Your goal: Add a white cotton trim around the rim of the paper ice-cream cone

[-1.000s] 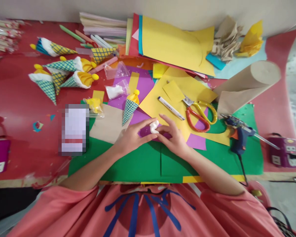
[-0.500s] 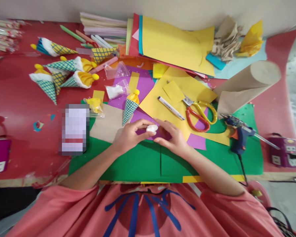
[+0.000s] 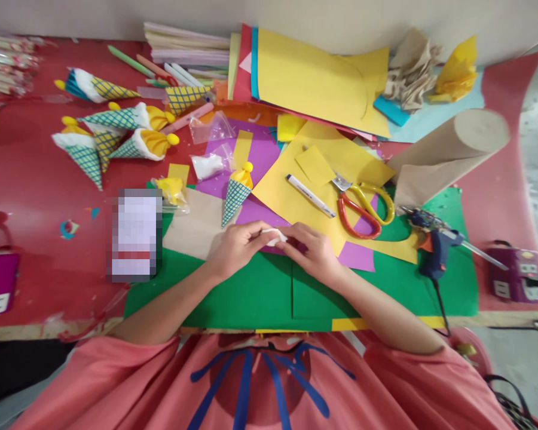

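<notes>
Between my two hands is a small soft white piece [image 3: 275, 237], perhaps felt or cotton; its exact kind is hard to make out. My left hand [image 3: 240, 248] pinches its left side between thumb and fingers. On the other side, my right hand [image 3: 311, 249] grips the right end with thumb and fingertips. Just beyond my left hand lies a small paper cone [image 3: 237, 197] with a blue-green grid and a yellow top. A clear bag with white material [image 3: 210, 165] rests farther back. Purple sheet [image 3: 260, 218] shows under the hands.
Red-and-yellow-handled scissors [image 3: 361, 206] and a white marker [image 3: 311, 196] lie on yellow sheets. At right are a glue gun [image 3: 439, 248] and a brown paper roll [image 3: 452, 149]. Several finished cones [image 3: 83, 156] and a blurred-out phone [image 3: 135, 236] are at left.
My right hand has moved left and closed on the white piece, which only my left hand held before. The piece now looks flatter and stretched between both hands.
</notes>
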Demonstrator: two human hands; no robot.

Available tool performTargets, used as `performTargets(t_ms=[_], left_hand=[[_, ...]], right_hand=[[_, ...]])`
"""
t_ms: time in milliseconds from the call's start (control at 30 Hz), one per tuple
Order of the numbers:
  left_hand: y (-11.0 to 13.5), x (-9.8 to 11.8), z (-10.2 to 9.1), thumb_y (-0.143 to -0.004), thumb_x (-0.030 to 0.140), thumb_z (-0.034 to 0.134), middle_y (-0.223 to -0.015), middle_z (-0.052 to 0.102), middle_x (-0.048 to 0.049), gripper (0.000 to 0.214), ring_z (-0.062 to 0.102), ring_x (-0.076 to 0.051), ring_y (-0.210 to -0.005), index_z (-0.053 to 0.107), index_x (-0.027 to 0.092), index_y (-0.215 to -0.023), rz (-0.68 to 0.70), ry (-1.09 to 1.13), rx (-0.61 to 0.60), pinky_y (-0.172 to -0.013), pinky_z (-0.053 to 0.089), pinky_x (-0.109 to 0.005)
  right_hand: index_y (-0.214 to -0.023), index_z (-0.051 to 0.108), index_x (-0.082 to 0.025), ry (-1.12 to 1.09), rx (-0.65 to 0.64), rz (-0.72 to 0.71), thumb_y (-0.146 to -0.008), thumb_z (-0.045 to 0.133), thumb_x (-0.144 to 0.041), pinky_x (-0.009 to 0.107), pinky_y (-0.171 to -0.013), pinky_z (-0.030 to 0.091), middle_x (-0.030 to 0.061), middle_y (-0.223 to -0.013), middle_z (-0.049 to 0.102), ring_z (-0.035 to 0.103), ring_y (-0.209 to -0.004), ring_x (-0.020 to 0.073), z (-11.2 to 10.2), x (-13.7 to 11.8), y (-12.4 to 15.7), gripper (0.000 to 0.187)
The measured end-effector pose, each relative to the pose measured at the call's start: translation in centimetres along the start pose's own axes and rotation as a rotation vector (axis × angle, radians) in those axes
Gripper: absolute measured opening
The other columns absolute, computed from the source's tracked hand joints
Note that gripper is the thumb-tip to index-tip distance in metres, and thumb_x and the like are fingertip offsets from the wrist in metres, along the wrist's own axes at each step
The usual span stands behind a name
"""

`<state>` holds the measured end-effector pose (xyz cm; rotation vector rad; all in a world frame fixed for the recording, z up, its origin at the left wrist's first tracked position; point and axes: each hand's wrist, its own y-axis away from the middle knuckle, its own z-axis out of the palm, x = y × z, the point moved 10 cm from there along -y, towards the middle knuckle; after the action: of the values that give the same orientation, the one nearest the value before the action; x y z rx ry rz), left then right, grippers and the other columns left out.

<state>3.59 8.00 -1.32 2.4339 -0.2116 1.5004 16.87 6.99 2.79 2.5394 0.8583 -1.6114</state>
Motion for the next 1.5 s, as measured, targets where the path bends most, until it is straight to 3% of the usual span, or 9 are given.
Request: performTargets(t_ms=[167,467,600,733,900,1133,1267,1400,1500], left_hand=[[-0.4,0.9,-1.3,-0.092,0.056,0.054,-0.070,0.075,0.0010,0.043,0.067,-0.014,-0.064,0.075,0.021,-0.083,0.031,-0.037,0.115,-0.059,0.048,-0.022],[-1.2,-2.2,0.5,-0.086,0.065,0.058,-0.096,0.080,-0.0095,0.053,0.077,-0.026,-0.092,0.074,0.019,-0.107,-0.189,0.595,0.012,-0.086,0.060,-0.039],[-1.5,-1.8,1.3,-0.085,0.075,0.049,-0.130,0.069,-0.0151,0.071,0.065,-0.030,-0.122,0.068,0.018,-0.124,-0.133,0.686,-0.066,-0.107,0.051,-0.045],[-0.7,-0.2,2.6,-0.086,0.067,0.056,-0.148,0.056,-0.0106,0.070,0.050,-0.028,-0.140,0.053,0.026,-0.143,-0.076,0.566,-0.224,-0.116,0.042,-0.044],[0.1,0.8,2.9,-0.089,0.054,0.061,-0.136,0.066,-0.0072,0.059,0.062,-0.028,-0.127,0.057,0.025,-0.140,-0.052,0.292,-0.267,-0.107,0.051,-0.044],[-0.3,0.1,1.6,-0.090,0.054,0.059,-0.099,0.079,-0.0015,0.038,0.074,-0.021,-0.095,0.074,0.023,-0.107,-0.073,0.209,-0.155,-0.084,0.059,-0.031],[-0.2,-0.6,1.6,-0.089,0.055,0.059,-0.087,0.079,-0.0013,0.038,0.075,-0.022,-0.088,0.074,0.022,-0.095,-0.125,0.215,-0.131,-0.076,0.059,-0.029],[-0.2,-0.2,2.2,-0.091,0.055,0.055,-0.093,0.079,-0.0032,0.040,0.076,-0.023,-0.091,0.074,0.021,-0.097,-0.134,0.263,-0.174,-0.082,0.061,-0.034],[-0.2,0.2,3.0,-0.091,0.057,0.053,-0.118,0.075,-0.0067,0.046,0.068,-0.026,-0.116,0.073,0.021,-0.112,-0.113,0.387,-0.280,-0.100,0.055,-0.038]], right_hand=[[-0.099,0.070,-0.018,-0.023,0.025,0.117,-0.099,0.056,-0.032,0.025,-0.064,0.052,0.0055,-0.083,0.070,0.065,-0.071,0.0142,-0.6,1.1,-0.3,0.020],[-0.097,0.069,-0.019,-0.336,0.281,0.421,-0.092,0.062,-0.046,0.024,-0.052,0.047,-0.0001,-0.072,0.064,0.056,-0.056,0.0106,-2.5,4.9,0.7,0.028],[-0.121,0.061,-0.024,-0.356,0.330,0.332,-0.090,0.066,-0.045,0.024,-0.057,0.050,-0.0024,-0.076,0.061,0.058,-0.060,0.0103,-3.0,4.4,0.7,0.038],[-0.137,0.051,-0.023,-0.415,0.154,0.261,-0.089,0.068,-0.047,0.022,-0.055,0.049,-0.0028,-0.074,0.062,0.058,-0.061,0.0111,-1.2,3.6,0.2,0.056],[-0.128,0.062,-0.018,-0.222,0.056,0.267,-0.087,0.069,-0.048,0.021,-0.053,0.047,-0.0052,-0.063,0.058,0.052,-0.053,0.0097,-0.6,3.3,0.2,0.051],[-0.123,0.069,-0.021,-0.038,-0.025,0.111,-0.101,0.045,-0.048,0.029,-0.069,0.056,0.0069,-0.085,0.072,0.068,-0.074,0.0177,-0.8,1.0,-0.2,0.042],[-0.129,0.064,-0.019,0.076,0.019,0.008,-0.092,0.059,-0.056,0.030,-0.067,0.056,0.0066,-0.085,0.066,0.065,-0.074,0.0187,-1.0,0.2,-0.2,0.053],[-0.124,0.066,-0.021,0.140,0.070,-0.097,-0.092,0.066,-0.044,0.032,-0.072,0.057,0.0081,-0.092,0.065,0.066,-0.083,0.0203,-1.1,-0.5,-0.1,0.039],[-0.117,0.068,-0.022,0.117,0.123,-0.103,-0.094,0.064,-0.032,0.032,-0.075,0.057,0.0081,-0.095,0.065,0.066,-0.087,0.0197,-1.6,-0.3,-0.1,0.025]])
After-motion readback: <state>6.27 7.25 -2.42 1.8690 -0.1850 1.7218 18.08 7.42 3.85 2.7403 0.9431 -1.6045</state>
